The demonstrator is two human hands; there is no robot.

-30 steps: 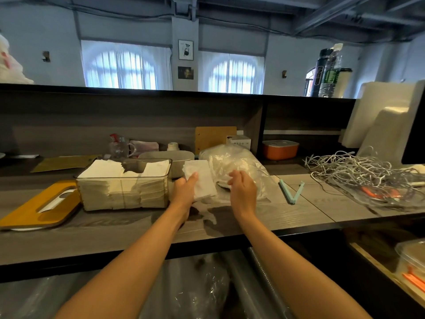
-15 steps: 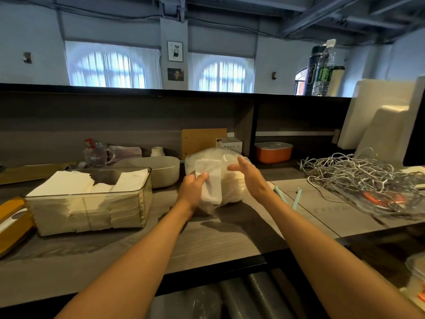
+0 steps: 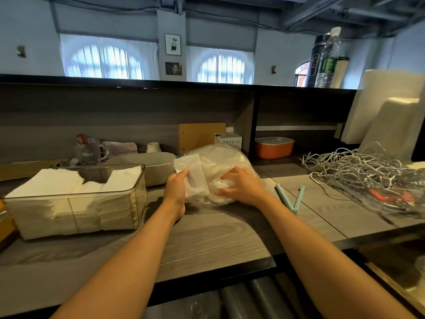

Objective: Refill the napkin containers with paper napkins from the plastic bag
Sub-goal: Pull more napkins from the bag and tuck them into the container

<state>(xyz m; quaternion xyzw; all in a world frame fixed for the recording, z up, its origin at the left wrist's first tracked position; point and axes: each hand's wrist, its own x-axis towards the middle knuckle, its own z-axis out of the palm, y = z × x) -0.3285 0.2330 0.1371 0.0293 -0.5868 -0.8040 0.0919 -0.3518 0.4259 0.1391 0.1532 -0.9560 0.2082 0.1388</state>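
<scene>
Centre frame: left hand (image 3: pixel 176 192) has its grip closed on a small stack of napkins (image 3: pixel 192 174), held upright against the plastic bag (image 3: pixel 220 162). Right hand (image 3: pixel 241 185) lies on the bag's right side, fingers spread, grip open. Bag sits on the table (image 3: pixel 207 240). Clear napkin container (image 3: pixel 76 203), left of frame, mostly full.

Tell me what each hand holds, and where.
Left hand pinches a paper napkin at its lower left edge. Right hand rests on the plastic bag, fingers spread, gripping nothing.
</scene>
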